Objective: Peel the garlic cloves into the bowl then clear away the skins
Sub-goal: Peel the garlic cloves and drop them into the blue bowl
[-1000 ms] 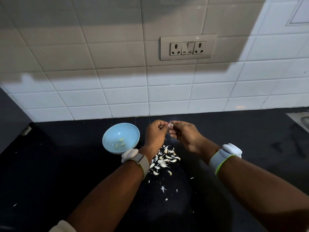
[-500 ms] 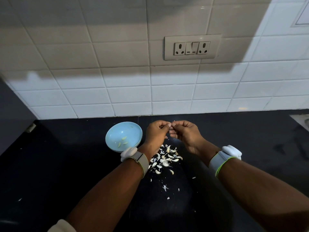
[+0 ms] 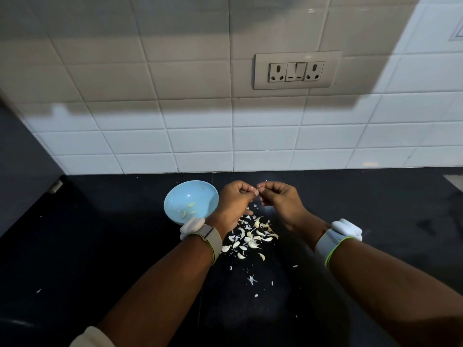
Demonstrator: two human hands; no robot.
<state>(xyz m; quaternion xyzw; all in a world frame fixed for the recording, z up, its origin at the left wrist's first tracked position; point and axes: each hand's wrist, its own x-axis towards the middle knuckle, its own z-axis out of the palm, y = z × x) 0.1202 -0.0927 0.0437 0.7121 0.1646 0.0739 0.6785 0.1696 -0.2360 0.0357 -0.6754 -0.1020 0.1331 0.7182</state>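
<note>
My left hand [image 3: 234,200] and my right hand [image 3: 280,200] meet fingertip to fingertip above the black counter [image 3: 100,246]. Between them they pinch a small garlic clove [image 3: 257,192], mostly hidden by the fingers. Just left of my left hand stands a light blue bowl [image 3: 175,196] with a few peeled cloves [image 3: 188,210] inside. Below the hands lies a pile of garlic cloves and white skins [image 3: 250,237], partly covered by my left wrist. Loose skin flakes [image 3: 251,279] trail toward me.
A white tiled wall [image 3: 200,139] rises right behind the counter, with a socket and switch plate [image 3: 297,70] above the hands. A dark panel [image 3: 20,159] closes the left side. Both wrists carry white bands.
The hands stay together on the clove, with only small finger movement. The camera has shifted slightly, so the bowl and the pile sit a little further right in view.
</note>
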